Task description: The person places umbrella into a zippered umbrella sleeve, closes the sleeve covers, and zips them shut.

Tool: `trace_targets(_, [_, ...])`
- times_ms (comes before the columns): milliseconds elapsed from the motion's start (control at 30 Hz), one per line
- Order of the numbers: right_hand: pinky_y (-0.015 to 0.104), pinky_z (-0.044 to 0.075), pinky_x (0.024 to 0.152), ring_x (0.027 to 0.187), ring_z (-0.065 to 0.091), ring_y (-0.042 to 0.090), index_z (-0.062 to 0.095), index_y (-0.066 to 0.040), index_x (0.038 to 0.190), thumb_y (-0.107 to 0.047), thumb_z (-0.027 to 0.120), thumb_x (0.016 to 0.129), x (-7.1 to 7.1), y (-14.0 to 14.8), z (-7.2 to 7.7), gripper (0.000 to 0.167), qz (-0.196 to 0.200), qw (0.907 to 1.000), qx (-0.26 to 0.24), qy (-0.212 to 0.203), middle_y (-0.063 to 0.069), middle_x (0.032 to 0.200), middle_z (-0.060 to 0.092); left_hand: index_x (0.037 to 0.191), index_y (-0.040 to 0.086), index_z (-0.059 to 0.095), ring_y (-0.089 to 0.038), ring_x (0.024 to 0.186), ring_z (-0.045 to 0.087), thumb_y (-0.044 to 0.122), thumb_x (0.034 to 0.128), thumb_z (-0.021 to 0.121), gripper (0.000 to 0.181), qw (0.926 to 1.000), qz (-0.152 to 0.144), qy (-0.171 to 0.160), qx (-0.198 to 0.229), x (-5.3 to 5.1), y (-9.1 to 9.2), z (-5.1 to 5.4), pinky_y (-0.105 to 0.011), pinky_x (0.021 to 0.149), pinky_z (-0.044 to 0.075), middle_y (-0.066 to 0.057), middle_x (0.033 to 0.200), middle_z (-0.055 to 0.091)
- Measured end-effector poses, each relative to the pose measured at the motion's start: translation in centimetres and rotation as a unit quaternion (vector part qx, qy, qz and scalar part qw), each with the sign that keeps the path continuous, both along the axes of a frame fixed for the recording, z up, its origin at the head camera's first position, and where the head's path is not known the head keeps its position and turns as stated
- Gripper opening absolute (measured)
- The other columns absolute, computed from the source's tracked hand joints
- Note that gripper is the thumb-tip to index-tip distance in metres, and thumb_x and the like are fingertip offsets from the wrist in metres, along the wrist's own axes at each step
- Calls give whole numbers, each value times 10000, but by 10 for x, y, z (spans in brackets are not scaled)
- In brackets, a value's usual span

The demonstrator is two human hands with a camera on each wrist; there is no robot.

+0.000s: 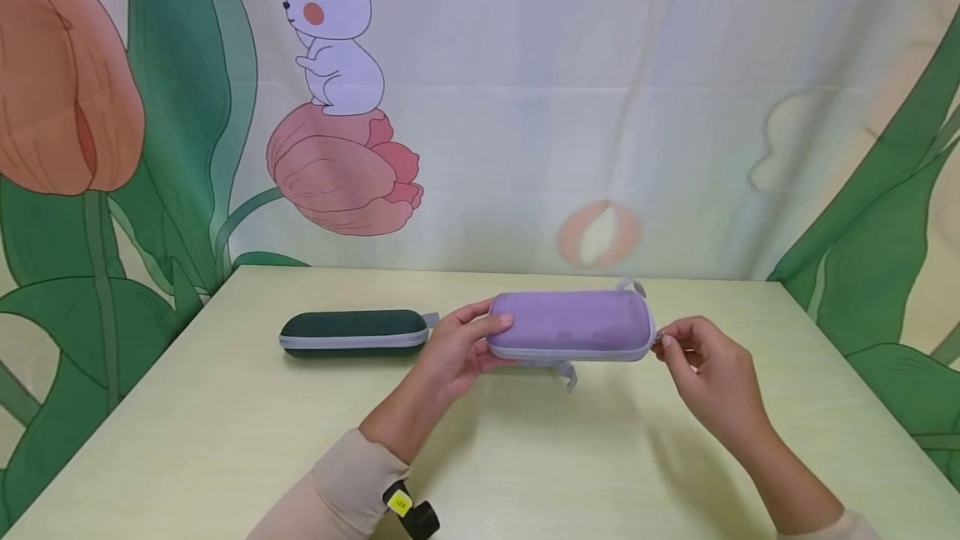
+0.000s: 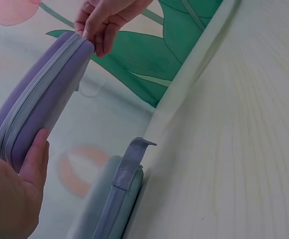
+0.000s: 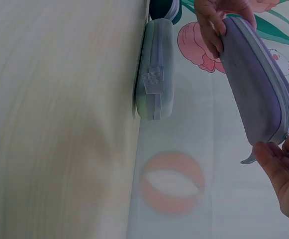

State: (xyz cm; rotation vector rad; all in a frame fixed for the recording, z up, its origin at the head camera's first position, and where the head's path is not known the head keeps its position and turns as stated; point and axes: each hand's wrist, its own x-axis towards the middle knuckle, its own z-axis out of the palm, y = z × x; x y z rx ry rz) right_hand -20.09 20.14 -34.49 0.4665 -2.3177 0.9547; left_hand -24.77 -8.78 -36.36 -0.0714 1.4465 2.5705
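Observation:
My left hand (image 1: 456, 350) grips the left end of a purple zippered case (image 1: 572, 323), thumb on top, and holds it up above the table. At the case's other end, my right hand (image 1: 712, 375) pinches the small zipper pull (image 1: 659, 339) between thumb and fingers. The zip looks closed along the side visible in the left wrist view. A pale green case (image 3: 166, 52) with a grey strap (image 2: 129, 169) lies on the table beyond the purple one, mostly hidden by it in the head view.
A dark green zippered case (image 1: 352, 327) lies to the left on the pale wooden table (image 1: 540, 473), close to my left hand. Behind the table hangs a curtain (image 1: 525, 107) printed with flowers and a rabbit.

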Motion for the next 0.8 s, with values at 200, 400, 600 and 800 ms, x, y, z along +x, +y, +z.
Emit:
trace_targets(200, [138, 512, 630, 709, 653, 182, 634, -15, 898, 82, 687, 839, 0, 2, -1, 125, -66, 9984, 402, 401, 35, 817, 665, 1309, -19, 570, -259, 815, 706, -33, 847, 684, 476, 9997, -175, -32, -187, 3, -6, 2, -430, 731, 576, -147, 1088, 678])
trace_targets(400, [220, 519, 598, 712, 593, 140, 640, -16, 890, 132, 726, 771, -6, 7, -3, 209, 60, 9924, 796, 933, 41, 836, 623, 1331, -11, 562, -251, 814, 711, -29, 843, 688, 504, 9972, -606, -15, -444, 5, -12, 5, -400, 736, 577, -134, 1055, 690])
trace_targets(600, [92, 440, 629, 727, 565, 97, 654, -37, 878, 186, 751, 709, -11, 11, -5, 296, 765, 9864, 817, 1207, 15, 843, 623, 1336, -38, 546, -254, 804, 710, -7, 860, 669, 493, 9926, -973, 70, -722, 2, -19, 8, -403, 728, 579, -135, 1037, 684])
trace_targets(800, [136, 499, 644, 739, 600, 72, 654, -99, 909, 141, 726, 779, -14, 10, -9, 282, 1970, 9764, 611, 648, 16, 875, 641, 1278, -21, 602, -237, 781, 708, 5, 856, 672, 429, 9863, -1285, 49, -1032, -1, -22, 9, -373, 724, 582, -112, 1019, 685])
